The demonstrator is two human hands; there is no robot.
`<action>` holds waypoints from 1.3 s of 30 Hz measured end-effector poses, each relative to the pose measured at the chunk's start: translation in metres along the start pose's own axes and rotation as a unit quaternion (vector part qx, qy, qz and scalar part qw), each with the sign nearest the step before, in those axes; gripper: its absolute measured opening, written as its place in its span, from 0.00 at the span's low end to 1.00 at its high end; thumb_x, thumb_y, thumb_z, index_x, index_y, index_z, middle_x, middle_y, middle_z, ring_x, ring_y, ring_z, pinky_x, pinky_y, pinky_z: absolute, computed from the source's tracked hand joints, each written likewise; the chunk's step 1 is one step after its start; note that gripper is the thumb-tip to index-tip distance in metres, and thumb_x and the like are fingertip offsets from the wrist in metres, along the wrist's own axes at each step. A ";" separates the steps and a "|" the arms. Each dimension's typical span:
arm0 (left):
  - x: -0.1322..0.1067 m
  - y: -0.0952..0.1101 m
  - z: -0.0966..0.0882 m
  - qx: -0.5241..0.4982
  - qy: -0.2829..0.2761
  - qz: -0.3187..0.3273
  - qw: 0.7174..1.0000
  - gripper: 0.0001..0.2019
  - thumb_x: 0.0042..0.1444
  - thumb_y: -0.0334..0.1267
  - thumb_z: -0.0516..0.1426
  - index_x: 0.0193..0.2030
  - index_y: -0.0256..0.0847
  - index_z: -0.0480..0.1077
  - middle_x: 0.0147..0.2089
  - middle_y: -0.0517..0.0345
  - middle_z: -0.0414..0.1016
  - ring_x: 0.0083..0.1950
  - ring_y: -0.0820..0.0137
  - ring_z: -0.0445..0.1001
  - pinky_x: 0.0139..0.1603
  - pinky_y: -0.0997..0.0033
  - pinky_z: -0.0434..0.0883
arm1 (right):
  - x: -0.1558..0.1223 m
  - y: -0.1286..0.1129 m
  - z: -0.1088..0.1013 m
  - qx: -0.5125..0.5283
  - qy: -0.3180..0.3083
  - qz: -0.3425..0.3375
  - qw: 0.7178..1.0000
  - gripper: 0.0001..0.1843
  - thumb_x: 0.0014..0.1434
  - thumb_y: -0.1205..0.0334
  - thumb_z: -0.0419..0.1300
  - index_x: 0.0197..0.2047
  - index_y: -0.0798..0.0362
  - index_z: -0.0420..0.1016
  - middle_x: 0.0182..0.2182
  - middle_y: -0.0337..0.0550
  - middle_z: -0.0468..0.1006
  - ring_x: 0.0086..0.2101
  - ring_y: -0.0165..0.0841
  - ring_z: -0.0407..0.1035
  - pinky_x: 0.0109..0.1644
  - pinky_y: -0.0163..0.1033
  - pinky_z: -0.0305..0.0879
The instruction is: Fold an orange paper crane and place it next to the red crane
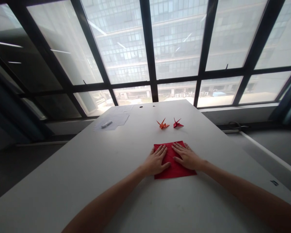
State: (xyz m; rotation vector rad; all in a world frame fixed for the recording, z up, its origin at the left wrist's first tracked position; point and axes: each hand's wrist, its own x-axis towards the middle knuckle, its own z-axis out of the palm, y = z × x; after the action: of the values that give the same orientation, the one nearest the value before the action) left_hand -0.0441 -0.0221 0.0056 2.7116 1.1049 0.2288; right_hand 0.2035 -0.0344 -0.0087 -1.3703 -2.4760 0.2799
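Note:
A square sheet of red origami paper lies flat on the white table, close to the near middle. My left hand rests palm down on its left half, and my right hand presses on its right half. Both hands lie flat with the fingers apart, and neither grips anything. Beyond the sheet stand an orange paper crane and a smaller red paper crane, side by side and apart from my hands.
Printed papers lie at the table's far left, with a white marker on them. Two small holes mark the far end of the table. Beyond it, a dark-framed window faces a building. The floor lies lower on both sides.

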 end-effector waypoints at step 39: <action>0.016 -0.034 0.002 0.002 0.177 -0.217 0.960 0.29 0.67 0.48 0.47 0.71 0.35 0.53 0.72 0.39 0.54 0.74 0.53 0.49 0.72 0.47 0.50 | 0.003 0.030 -0.005 0.028 0.165 0.026 0.985 0.17 0.63 0.60 0.57 0.54 0.49 0.77 0.56 0.49 0.75 0.56 0.44 0.67 0.63 0.52 0.59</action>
State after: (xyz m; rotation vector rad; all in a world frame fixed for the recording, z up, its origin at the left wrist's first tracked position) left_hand -0.0546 0.0127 -0.0038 2.4009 1.7589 0.6527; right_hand 0.2276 -0.0164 -0.0124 -1.3380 -2.1475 0.1211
